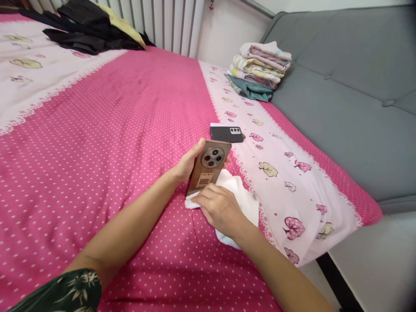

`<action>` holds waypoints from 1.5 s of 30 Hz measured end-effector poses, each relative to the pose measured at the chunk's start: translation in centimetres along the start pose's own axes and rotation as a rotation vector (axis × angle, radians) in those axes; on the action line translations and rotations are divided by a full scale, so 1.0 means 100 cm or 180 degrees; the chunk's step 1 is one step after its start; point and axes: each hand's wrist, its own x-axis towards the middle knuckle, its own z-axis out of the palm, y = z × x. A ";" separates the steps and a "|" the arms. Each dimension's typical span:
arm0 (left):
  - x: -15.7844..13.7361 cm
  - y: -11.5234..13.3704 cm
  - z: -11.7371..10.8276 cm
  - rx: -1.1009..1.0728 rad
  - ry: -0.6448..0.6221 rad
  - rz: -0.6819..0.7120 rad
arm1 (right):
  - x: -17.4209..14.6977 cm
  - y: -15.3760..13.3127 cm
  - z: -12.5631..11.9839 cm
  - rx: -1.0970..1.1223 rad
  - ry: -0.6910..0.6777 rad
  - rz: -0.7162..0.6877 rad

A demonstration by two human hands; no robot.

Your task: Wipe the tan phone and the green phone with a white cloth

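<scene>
A gold-brown smartphone (pixel 195 177) is tilted up above the bed, its back with a round camera ring and a label facing me. My left hand (pixel 189 161) grips it by the sides, thumb on the near edge and fingertips showing past the far edge. At the phone's lower end, my right hand (pixel 221 206) presses a white cloth (pixel 242 195) against it, fingers closed on the fabric. The rest of the cloth spreads over the bed beneath and right of my right hand.
Beyond the held phone, a black smartphone (pixel 221 133) lies on the pink dotted bedspread (pixel 156 99). Folded cloths (pixel 260 69) are stacked by the grey padded headboard (pixel 351 78). Dark clothes (pixel 84 26) lie at the far left, before a white radiator (pixel 162 26).
</scene>
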 end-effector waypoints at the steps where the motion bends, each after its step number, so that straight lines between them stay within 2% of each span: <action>1: 0.000 0.000 0.000 -0.0004 0.0004 -0.0011 | 0.000 0.000 0.000 0.0004 0.0009 -0.0006; 22: 0.001 0.000 -0.001 -0.0088 -0.0039 0.0014 | 0.000 0.002 0.002 0.0014 0.0091 -0.0066; 45: 0.000 0.000 0.000 -0.0015 -0.0049 -0.0018 | 0.000 0.001 0.001 0.0015 -0.0018 -0.0015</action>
